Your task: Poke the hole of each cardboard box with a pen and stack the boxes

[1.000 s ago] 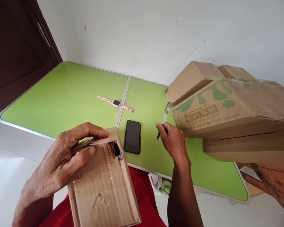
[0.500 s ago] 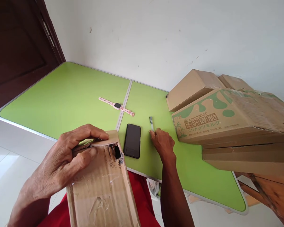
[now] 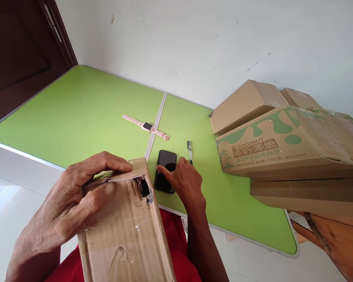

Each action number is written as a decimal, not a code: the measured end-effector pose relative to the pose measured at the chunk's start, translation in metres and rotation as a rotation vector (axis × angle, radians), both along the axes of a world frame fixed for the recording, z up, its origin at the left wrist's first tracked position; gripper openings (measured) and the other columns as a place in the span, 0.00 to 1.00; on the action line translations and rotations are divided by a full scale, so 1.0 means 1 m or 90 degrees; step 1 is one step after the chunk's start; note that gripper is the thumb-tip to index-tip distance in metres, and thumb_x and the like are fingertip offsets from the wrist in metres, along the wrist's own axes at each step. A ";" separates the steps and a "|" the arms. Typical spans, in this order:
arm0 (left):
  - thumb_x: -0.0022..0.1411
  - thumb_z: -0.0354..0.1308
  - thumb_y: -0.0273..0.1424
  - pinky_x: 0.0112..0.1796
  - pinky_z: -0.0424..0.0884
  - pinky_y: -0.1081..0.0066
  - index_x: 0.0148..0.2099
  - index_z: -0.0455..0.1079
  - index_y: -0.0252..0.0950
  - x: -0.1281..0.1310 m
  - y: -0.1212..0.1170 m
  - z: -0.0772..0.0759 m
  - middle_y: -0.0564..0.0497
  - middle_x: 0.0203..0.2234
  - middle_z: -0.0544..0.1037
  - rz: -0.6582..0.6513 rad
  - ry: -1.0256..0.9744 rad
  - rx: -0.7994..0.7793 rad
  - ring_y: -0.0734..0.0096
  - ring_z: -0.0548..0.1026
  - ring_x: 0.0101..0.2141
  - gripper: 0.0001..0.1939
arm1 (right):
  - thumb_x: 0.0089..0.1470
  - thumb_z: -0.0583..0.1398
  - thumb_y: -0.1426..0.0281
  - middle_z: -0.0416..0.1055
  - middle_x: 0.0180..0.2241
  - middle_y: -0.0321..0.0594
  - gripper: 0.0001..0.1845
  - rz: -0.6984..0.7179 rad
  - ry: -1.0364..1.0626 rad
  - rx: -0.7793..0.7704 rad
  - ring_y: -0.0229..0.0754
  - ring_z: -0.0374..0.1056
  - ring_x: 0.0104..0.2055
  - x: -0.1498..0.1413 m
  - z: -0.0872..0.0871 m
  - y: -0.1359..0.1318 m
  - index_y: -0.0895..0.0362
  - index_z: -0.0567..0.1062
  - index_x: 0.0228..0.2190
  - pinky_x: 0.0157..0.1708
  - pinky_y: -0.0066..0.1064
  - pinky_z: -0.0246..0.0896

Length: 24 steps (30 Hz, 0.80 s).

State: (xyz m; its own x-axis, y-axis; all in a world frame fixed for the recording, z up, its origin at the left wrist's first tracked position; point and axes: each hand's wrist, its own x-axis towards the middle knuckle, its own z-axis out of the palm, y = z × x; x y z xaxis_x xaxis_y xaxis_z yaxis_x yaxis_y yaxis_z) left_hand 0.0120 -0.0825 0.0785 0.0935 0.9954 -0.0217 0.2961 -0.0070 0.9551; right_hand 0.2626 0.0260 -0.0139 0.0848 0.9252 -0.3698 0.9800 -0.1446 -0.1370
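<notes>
My left hand (image 3: 73, 199) grips the top end of a small taped cardboard parcel (image 3: 126, 231) with a torn hole near its upper right corner; the parcel rests over my lap in red cloth. My right hand (image 3: 182, 180) lies over the black phone (image 3: 165, 171) on the green table (image 3: 76, 113), fingers stretched out and touching the screen. A dark pen (image 3: 189, 151) lies loose on the table just right of the phone, beside my right hand.
A pink wristwatch (image 3: 146, 127) lies flat across the table's centre seam. A stack of cardboard boxes, one printed COCONUT (image 3: 282, 143), fills the right side. A dark wooden door (image 3: 17, 51) stands at the far left. White tiled floor lies below.
My right hand set the pen down on the table and moved left onto the phone. The left hand kept its grip on the parcel.
</notes>
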 end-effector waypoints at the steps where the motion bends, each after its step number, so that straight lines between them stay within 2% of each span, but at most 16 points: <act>1: 0.80 0.59 0.46 0.38 0.76 0.71 0.55 0.84 0.51 0.002 0.000 0.001 0.55 0.48 0.89 0.008 -0.002 0.004 0.63 0.88 0.40 0.14 | 0.69 0.71 0.47 0.80 0.57 0.70 0.34 -0.017 0.011 -0.012 0.72 0.79 0.62 0.000 -0.004 -0.010 0.64 0.76 0.56 0.50 0.48 0.73; 4: 0.80 0.59 0.45 0.41 0.77 0.70 0.55 0.83 0.51 0.011 0.000 0.004 0.55 0.48 0.89 0.013 -0.019 0.013 0.61 0.88 0.43 0.13 | 0.64 0.76 0.52 0.78 0.60 0.71 0.35 -0.070 0.059 -0.012 0.72 0.76 0.65 -0.006 -0.017 -0.025 0.64 0.75 0.57 0.54 0.48 0.73; 7: 0.80 0.59 0.45 0.40 0.77 0.69 0.54 0.83 0.49 0.015 -0.002 0.005 0.55 0.47 0.89 0.000 -0.025 0.006 0.61 0.88 0.42 0.13 | 0.64 0.76 0.54 0.76 0.63 0.71 0.35 -0.123 0.109 0.032 0.72 0.74 0.67 -0.007 -0.031 -0.018 0.65 0.73 0.58 0.56 0.48 0.72; 10: 0.80 0.60 0.46 0.40 0.76 0.69 0.54 0.83 0.50 0.013 -0.002 0.004 0.55 0.47 0.89 0.005 -0.031 0.007 0.61 0.88 0.42 0.13 | 0.58 0.76 0.54 0.80 0.56 0.66 0.33 -0.155 0.206 0.054 0.72 0.78 0.60 0.003 -0.042 -0.006 0.62 0.76 0.53 0.53 0.48 0.72; 13: 0.79 0.61 0.46 0.40 0.76 0.68 0.54 0.84 0.50 0.007 -0.001 0.002 0.54 0.47 0.90 -0.007 -0.028 0.023 0.59 0.87 0.42 0.13 | 0.56 0.72 0.54 0.84 0.46 0.54 0.22 -0.154 0.367 0.049 0.65 0.80 0.52 0.015 -0.050 -0.003 0.57 0.79 0.44 0.51 0.46 0.72; 16: 0.79 0.61 0.44 0.39 0.76 0.67 0.56 0.83 0.51 0.002 0.000 -0.002 0.53 0.46 0.90 -0.044 -0.031 0.032 0.58 0.88 0.41 0.13 | 0.55 0.69 0.53 0.86 0.43 0.47 0.21 -0.161 0.566 0.031 0.59 0.81 0.49 0.022 -0.054 -0.012 0.56 0.81 0.42 0.50 0.44 0.73; 18: 0.79 0.61 0.43 0.43 0.78 0.66 0.57 0.83 0.51 -0.001 -0.002 -0.007 0.52 0.49 0.89 -0.023 -0.027 0.051 0.56 0.88 0.44 0.13 | 0.53 0.69 0.50 0.87 0.42 0.46 0.25 -0.188 0.702 -0.003 0.58 0.82 0.47 0.026 -0.054 -0.022 0.56 0.82 0.45 0.48 0.44 0.77; 21: 0.74 0.67 0.44 0.54 0.80 0.63 0.60 0.84 0.54 -0.001 -0.008 -0.019 0.51 0.61 0.86 0.036 -0.044 0.077 0.48 0.84 0.59 0.16 | 0.54 0.69 0.47 0.88 0.44 0.49 0.31 -0.242 0.864 -0.063 0.59 0.86 0.43 0.033 -0.050 -0.039 0.56 0.80 0.51 0.42 0.47 0.83; 22: 0.71 0.69 0.45 0.54 0.81 0.62 0.63 0.83 0.54 0.001 -0.011 -0.024 0.50 0.64 0.84 0.046 -0.077 0.057 0.45 0.83 0.61 0.20 | 0.55 0.69 0.47 0.88 0.47 0.51 0.31 -0.269 0.921 -0.079 0.59 0.87 0.43 0.037 -0.048 -0.045 0.55 0.81 0.52 0.41 0.48 0.84; 24: 0.65 0.72 0.50 0.48 0.84 0.59 0.66 0.80 0.52 0.008 -0.018 -0.032 0.47 0.64 0.84 0.066 -0.175 -0.023 0.41 0.85 0.57 0.30 | 0.56 0.72 0.53 0.88 0.53 0.51 0.28 -0.336 1.059 -0.112 0.57 0.88 0.46 0.043 -0.043 -0.053 0.55 0.83 0.53 0.42 0.46 0.86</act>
